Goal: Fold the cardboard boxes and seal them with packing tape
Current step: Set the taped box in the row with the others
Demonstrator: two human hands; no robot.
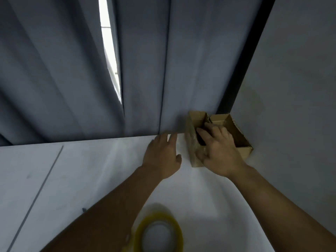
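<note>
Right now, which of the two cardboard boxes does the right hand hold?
The left box, its side shiny with tape: the right hand grips its rim. The right box stands by the wall.

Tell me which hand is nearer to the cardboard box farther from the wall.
Right. The right hand grips the cardboard box by its wall; the left hand is beside it, not touching.
</note>
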